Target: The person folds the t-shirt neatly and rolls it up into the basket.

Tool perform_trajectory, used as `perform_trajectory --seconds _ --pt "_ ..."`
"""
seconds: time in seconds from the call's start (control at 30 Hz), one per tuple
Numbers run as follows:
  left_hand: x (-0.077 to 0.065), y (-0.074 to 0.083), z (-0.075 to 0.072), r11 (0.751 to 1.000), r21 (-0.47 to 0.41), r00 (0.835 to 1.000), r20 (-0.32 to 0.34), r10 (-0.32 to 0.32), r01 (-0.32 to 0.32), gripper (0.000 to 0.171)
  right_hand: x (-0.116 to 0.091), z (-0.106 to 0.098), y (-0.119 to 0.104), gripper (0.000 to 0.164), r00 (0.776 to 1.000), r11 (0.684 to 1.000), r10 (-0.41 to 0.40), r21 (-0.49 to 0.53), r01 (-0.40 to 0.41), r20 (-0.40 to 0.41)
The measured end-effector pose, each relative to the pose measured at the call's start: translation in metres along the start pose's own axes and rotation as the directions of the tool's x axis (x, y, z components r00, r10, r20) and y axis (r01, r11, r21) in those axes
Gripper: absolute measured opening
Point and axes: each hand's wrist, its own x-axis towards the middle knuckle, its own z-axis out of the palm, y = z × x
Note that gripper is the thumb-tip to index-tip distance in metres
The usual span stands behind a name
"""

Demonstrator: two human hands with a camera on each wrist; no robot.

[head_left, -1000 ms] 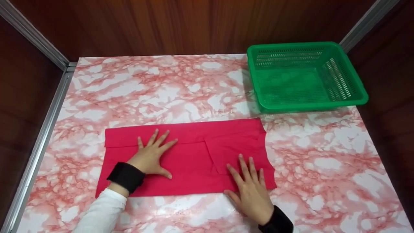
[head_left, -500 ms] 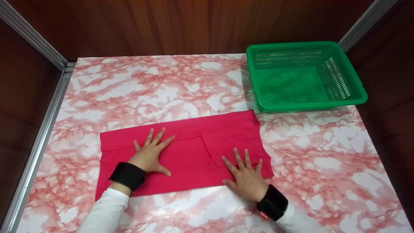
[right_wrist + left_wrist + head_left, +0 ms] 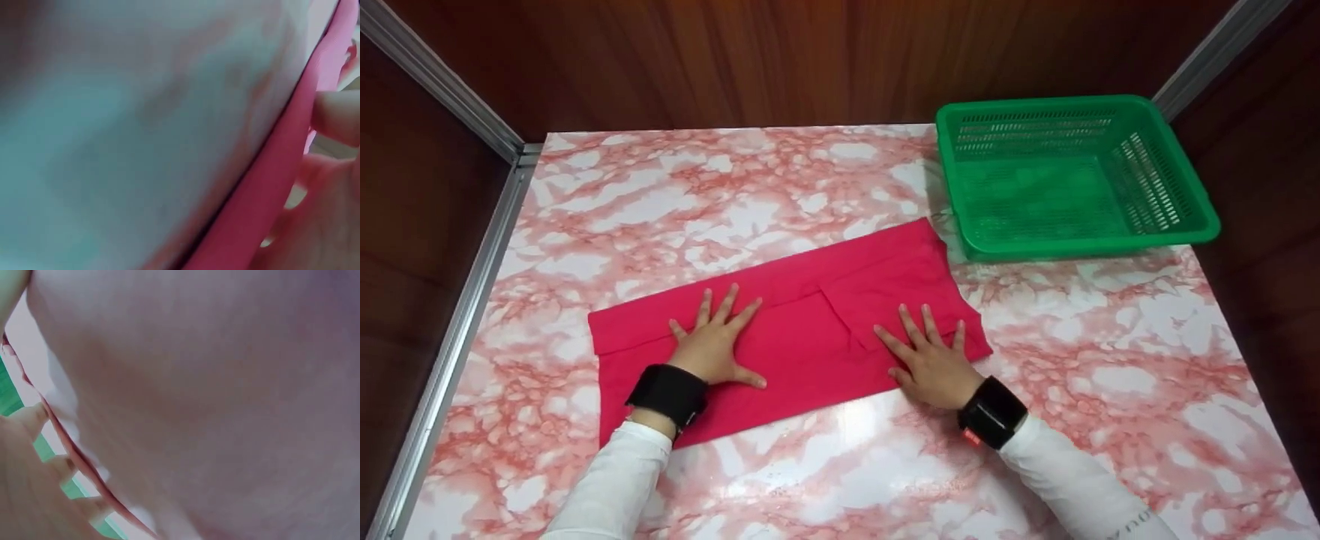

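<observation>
A folded red garment (image 3: pixel 802 345) lies flat and slanted on the table, its right end higher in the head view than its left. One long edge is turned over in a strip, and a flap with a slanted edge lies near the right end. My left hand (image 3: pixel 709 352) rests spread on its left part, thumb pointing right. Toward the right end, my right hand (image 3: pixel 936 367) presses on the near edge with fingers apart. In the right wrist view the red cloth (image 3: pixel 264 180) runs beneath the fingers (image 3: pixel 337 115). The left wrist view is mostly blurred, with fingers (image 3: pixel 34 422) at the left.
A green plastic basket (image 3: pixel 1072 244) with slotted sides stands at the back right, close to the garment's far right corner. The table (image 3: pixel 697 202) has a red and white marbled top. Dark wooden panels (image 3: pixel 735 60) enclose it at the back and sides.
The garment's right end has swung away from the person, toward the basket, with the right hand moving along on it. The left hand has stayed nearly in place.
</observation>
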Motion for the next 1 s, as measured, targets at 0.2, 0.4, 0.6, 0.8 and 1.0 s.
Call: perform_trajectory --seconds 0.2,0.4,0.6,0.8,1.0 --pt "0.007 -0.001 -0.004 0.999 -0.004 0.998 0.020 -0.055 0.055 0.121 0.023 -0.012 0.011 0.066 0.998 0.999 -0.034 0.001 0.034 0.052" --pt "0.017 -0.006 -0.012 0.996 -0.012 0.996 0.037 -0.086 0.086 0.121 0.045 -0.022 0.017 0.065 0.992 0.999 -0.049 0.027 0.046 0.115" --pt "0.026 -0.011 -0.017 0.992 -0.028 0.992 0.047 -0.121 0.122 0.122 0.069 -0.032 0.024 0.063 0.983 0.998 -0.033 0.050 0.024 0.181" --pt "0.037 -0.007 -0.022 0.987 -0.038 0.987 0.053 -0.155 0.157 0.124 0.090 -0.045 0.035 0.057 0.980 0.998 -0.022 0.056 0.011 0.197" --pt "0.047 -0.004 -0.027 0.983 -0.046 0.983 0.053 -0.177 0.180 0.123 0.108 -0.055 0.046 0.050 0.987 0.994 -0.022 0.109 0.005 0.159"
